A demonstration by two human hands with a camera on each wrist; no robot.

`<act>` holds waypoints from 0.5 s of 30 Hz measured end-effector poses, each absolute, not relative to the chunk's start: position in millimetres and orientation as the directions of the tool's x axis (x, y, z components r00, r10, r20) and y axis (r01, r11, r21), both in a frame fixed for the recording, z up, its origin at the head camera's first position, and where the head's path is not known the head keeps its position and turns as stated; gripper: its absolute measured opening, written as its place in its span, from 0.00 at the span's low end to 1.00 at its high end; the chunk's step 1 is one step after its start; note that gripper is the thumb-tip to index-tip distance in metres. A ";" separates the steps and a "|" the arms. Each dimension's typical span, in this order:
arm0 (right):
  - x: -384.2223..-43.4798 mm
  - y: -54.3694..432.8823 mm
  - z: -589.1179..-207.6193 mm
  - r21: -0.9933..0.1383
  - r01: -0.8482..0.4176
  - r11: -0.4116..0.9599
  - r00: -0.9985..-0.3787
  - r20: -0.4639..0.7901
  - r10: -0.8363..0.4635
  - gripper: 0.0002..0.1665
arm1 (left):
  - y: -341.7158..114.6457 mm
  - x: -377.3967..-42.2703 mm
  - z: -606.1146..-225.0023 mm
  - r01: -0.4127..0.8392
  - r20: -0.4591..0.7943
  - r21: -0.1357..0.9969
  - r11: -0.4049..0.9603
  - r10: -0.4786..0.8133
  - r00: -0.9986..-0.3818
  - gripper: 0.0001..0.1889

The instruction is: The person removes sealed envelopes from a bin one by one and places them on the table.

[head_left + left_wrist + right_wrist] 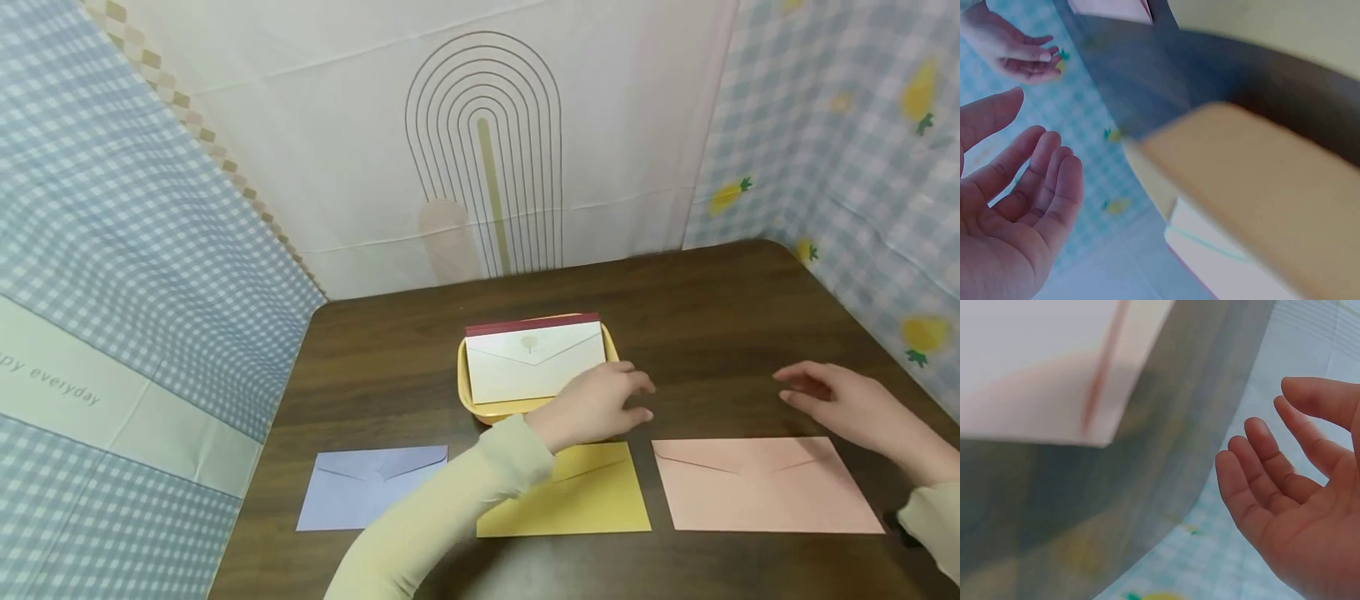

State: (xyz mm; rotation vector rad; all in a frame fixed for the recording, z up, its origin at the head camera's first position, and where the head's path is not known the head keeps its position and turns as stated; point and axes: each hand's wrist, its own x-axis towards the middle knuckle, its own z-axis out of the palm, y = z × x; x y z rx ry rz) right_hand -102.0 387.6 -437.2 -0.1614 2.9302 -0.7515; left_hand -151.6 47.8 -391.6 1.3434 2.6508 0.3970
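My left hand [596,404] hovers at the front right of a yellow basket [464,387], its fingers loosely bent with nothing between them. Standing in that basket is a white envelope [517,375] with a small tree print, and dark red edges [480,329] show behind it. Below the left hand lies a yellow envelope [585,508], partly covered by the forearm. My right hand [847,402] is held over the table beyond a pink envelope [757,492], palm turned inward and holding nothing. In the right wrist view its relaxed fingers [1260,440] stand apart from the pink envelope's corner.
A lavender envelope [352,492] lies at the left, in a row with the yellow and pink ones, partly behind the left sleeve [442,500]. The dark wooden table [690,308] has rounded back corners. Checked cloth [187,183] hangs along its sides, white cloth behind.
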 end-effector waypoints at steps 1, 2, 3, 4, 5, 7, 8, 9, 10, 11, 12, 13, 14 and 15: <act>-105.3 384.0 -434.5 -0.490 -0.082 0.868 -0.989 -0.070 -0.133 0.23 | 42.7 -154.5 -389.2 0.760 -0.002 0.313 0.570 0.800 -0.600 0.17; -108.5 380.2 -431.9 -0.495 -0.091 0.864 -0.989 -0.057 -0.137 0.23 | 37.3 -157.7 -387.3 0.748 0.004 0.330 0.576 0.792 -0.611 0.16; -111.6 376.1 -429.6 -0.501 -0.103 0.860 -0.989 -0.041 -0.142 0.23 | 31.9 -160.8 -385.5 0.734 0.009 0.352 0.580 0.782 -0.623 0.16; -115.1 371.6 -427.6 -0.505 -0.115 0.855 -0.989 -0.021 -0.145 0.23 | 26.1 -164.1 -384.2 0.721 0.012 0.371 0.585 0.774 -0.634 0.16; -118.8 366.8 -425.6 -0.510 -0.127 0.851 -0.989 -0.004 -0.150 0.23 | 19.9 -167.5 -383.4 0.708 0.015 0.391 0.588 0.765 -0.644 0.16; -126.1 355.5 -421.3 -0.521 -0.141 0.842 -0.988 0.017 -0.155 0.25 | 6.4 -173.9 -380.9 0.680 0.019 0.427 0.596 0.746 -0.666 0.16; -129.7 349.1 -419.7 -0.525 -0.149 0.838 -0.987 0.028 -0.158 0.25 | -1.2 -176.7 -380.2 0.661 0.021 0.444 0.604 0.731 -0.682 0.15; -133.7 342.5 -418.3 -0.531 -0.160 0.832 -0.986 0.039 -0.164 0.25 | -9.0 -178.8 -378.8 0.643 0.022 0.461 0.612 0.716 -0.698 0.15; -137.5 336.2 -416.9 -0.536 -0.168 0.827 -0.984 0.043 -0.172 0.25 | -17.2 -180.9 -377.3 0.626 0.025 0.476 0.618 0.701 -0.712 0.15; -140.9 330.0 -415.0 -0.543 -0.176 0.821 -0.982 0.042 -0.182 0.25 | -25.0 -182.2 -375.0 0.606 0.028 0.492 0.625 0.684 -0.729 0.15; -144.2 324.2 -413.2 -0.548 -0.182 0.817 -0.981 0.041 -0.191 0.25 | -32.4 -183.5 -372.4 0.589 0.033 0.505 0.631 0.668 -0.743 0.15; -147.1 318.7 -411.4 -0.553 -0.192 0.811 -0.978 0.045 -0.202 0.24 | -39.5 -184.9 -370.4 0.579 0.043 0.515 0.632 0.656 -0.754 0.15; -149.8 314.1 -409.3 -0.559 -0.204 0.804 -0.976 0.047 -0.215 0.24 | -45.8 -186.0 -368.3 0.567 0.049 0.525 0.635 0.642 -0.765 0.15; -152.4 310.0 -407.0 -0.563 -0.213 0.799 -0.973 0.047 -0.226 0.24 | -51.4 -187.0 -365.6 0.560 0.056 0.529 0.638 0.632 -0.773 0.15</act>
